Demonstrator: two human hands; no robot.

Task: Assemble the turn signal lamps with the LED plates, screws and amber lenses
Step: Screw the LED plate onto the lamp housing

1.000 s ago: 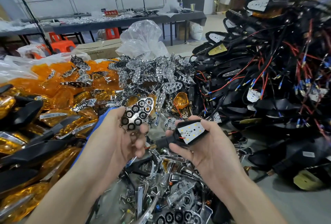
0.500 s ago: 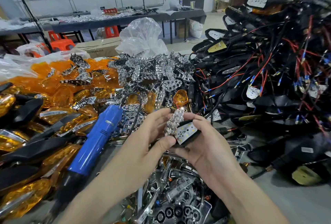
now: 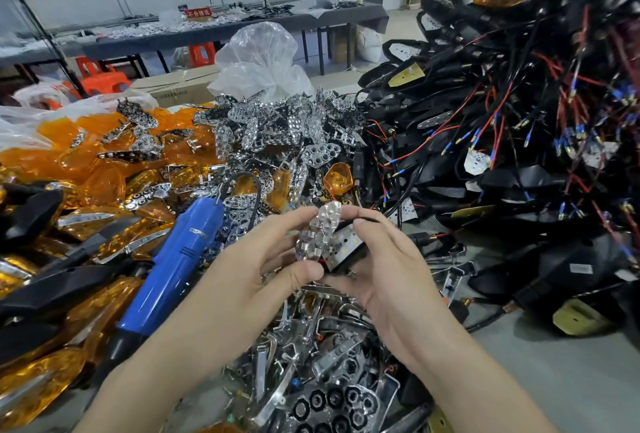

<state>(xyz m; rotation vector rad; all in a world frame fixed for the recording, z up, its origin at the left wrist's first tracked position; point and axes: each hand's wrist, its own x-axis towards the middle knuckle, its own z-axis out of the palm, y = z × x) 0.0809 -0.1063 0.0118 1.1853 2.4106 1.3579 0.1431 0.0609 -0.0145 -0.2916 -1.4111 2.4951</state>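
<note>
Here, 2 hands held a chrome LED plate (image 3: pixel 320 230) against a lamp housing (image 3: pixel 348 249).

The left hand (image 3: pixel 263 280) pinched the chrome LED plate between thumb and curled fingers, the plate standing on edge and touching the white board face of the black lamp housing. The right hand (image 3: pixel 391 270) gripped that housing with its fingers curled round it. Just left of the left hand a blue electric screwdriver (image 3: pixel 173 266) lay on the table (image 3: pixel 571 380), with amber lenses (image 3: pixel 104 155) heaped farther left. Beyond the hands sat a heap of loose chrome plates (image 3: pixel 284 131), and right of the right hand a tangle of black housings with red and black wires (image 3: pixel 502 121). Nearer the person than the hands lay chrome trim pieces (image 3: pixel 311 363).
</note>
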